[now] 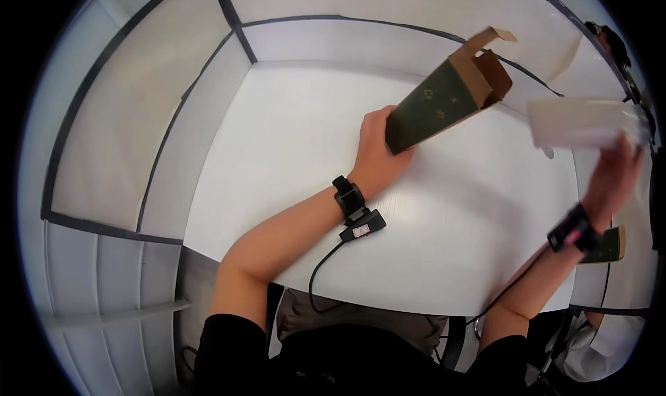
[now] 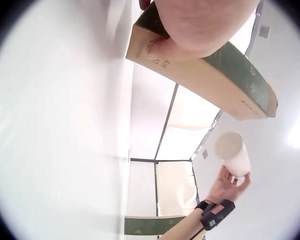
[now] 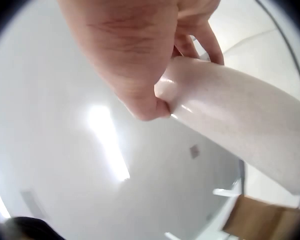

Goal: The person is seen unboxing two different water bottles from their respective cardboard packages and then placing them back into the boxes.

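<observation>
My left hand [image 1: 378,153] grips the lower end of a dark green and brown cardboard box [image 1: 433,111], which is tilted over the table. The box's far end, at upper right, stands open with its flaps out. In the left wrist view, the thumb lies across the box's brown printed side [image 2: 190,75]. Out to the right, my right hand [image 1: 610,181] holds a white cylinder [image 1: 572,123] by one end, blurred in the head view. The right wrist view shows the thumb and fingers pinching the cylinder's glossy near end [image 3: 230,100]; its other end points toward the box.
A white table [image 1: 277,146] with pale, dark-edged panels [image 1: 173,118] around it lies below my hands. Another green box [image 1: 610,246] is at the right edge, partly behind my right forearm. A black cable [image 1: 316,271] runs from the left wrist camera.
</observation>
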Demonstrator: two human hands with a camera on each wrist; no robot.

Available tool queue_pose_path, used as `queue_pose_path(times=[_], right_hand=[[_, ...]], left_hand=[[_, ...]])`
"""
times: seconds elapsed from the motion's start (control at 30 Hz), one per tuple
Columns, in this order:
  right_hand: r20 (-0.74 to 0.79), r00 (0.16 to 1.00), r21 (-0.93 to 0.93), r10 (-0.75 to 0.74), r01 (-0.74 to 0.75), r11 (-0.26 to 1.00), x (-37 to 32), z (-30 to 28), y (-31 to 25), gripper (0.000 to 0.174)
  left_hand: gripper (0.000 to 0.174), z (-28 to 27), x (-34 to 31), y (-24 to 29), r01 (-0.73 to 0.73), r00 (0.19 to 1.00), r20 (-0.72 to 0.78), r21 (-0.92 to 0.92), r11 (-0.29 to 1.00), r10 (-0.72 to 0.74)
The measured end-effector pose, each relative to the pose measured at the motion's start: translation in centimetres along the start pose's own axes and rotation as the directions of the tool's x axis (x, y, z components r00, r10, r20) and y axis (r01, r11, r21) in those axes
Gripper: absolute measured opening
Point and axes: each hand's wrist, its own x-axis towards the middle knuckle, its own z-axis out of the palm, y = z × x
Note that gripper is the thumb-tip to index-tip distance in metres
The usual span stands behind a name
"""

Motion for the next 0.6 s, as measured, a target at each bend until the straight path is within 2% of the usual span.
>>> queue_pose_path(times=[0.07,0.1,0.13,0.2,0.23,0.37,0.5,0.6], right_hand=[[-0.023,0.999,0.061,-0.024,0.026,0.998,-1.3,-0.6,-4.0,0.043],[-0.036,0.994,0.088,-0.098,0.101,0.991,-2.6,1.3,-6.1,0.045],[-0.054,0.984,0.113,-0.172,0.177,0.978,-3.4,2.0,-7.2,0.047],[-0.006,0.981,0.231,-0.193,0.189,0.955,-3.3,0.2,-6.8,0.035],[-0.092,0.976,0.126,-0.198,0.208,0.97,-4.1,0.6,-6.3,0.031],[-0.041,0.939,0.087,-0.341,0.343,0.935,-6.1,5.2,-6.9,0.022],[0.107,0.922,-0.02,-0.373,0.377,0.926,-6.3,4.9,-5.1,0.044],[0.104,0.901,0.002,-0.422,0.424,0.906,-7.5,7.0,-5.1,0.053]], left_hand=[[0.073,0.1,-0.1,-0.1,-0.024,1.0,-0.009,0.016,1.0,0.024],[0.073,0.0,0.0,-0.1,-0.045,0.999,-0.002,0.025,0.999,0.045],[0.074,0.0,0.1,0.1,-0.068,0.998,0.007,0.032,0.997,0.068],[0.073,0.1,0.0,0.4,-0.038,0.999,0.028,-0.007,0.999,0.038],[0.073,0.0,0.1,0.5,-0.041,0.999,0.035,-0.006,0.999,0.041],[0.073,-0.2,0.2,0.8,-0.049,0.997,0.066,0.0,0.999,0.049],[0.071,-0.3,0.2,0.9,-0.069,0.994,0.089,0.029,0.997,0.066],[0.072,-0.2,0.0,0.8,-0.05,0.995,0.087,-0.008,0.999,0.051]])
